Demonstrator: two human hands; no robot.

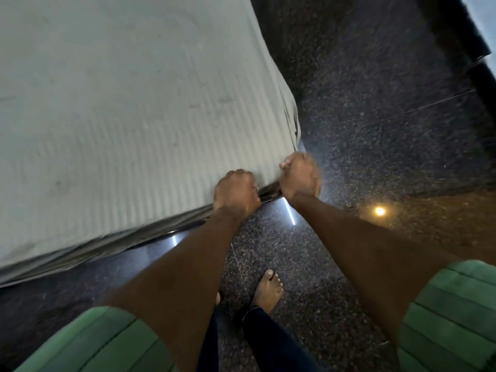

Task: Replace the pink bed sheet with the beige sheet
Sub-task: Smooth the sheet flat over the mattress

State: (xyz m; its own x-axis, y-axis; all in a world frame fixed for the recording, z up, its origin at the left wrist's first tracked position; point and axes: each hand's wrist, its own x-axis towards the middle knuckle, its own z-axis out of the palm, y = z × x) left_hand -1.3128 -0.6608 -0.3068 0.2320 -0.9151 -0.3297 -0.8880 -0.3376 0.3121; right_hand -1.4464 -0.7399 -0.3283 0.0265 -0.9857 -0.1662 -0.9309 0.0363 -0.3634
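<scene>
Beige sheet covers the bed, filling the upper left of the frame. Left hand and right hand (both fisted) grip its corner edge at centre.

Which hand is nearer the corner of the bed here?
Right. The right hand grips the beige sheet right at the bed corner; the left hand grips the sheet's edge a little further along the near side.

A dark speckled polished stone floor fills the room, a round warm light reflection at three o'clock, a black skirting strip toward one o'clock.
</scene>
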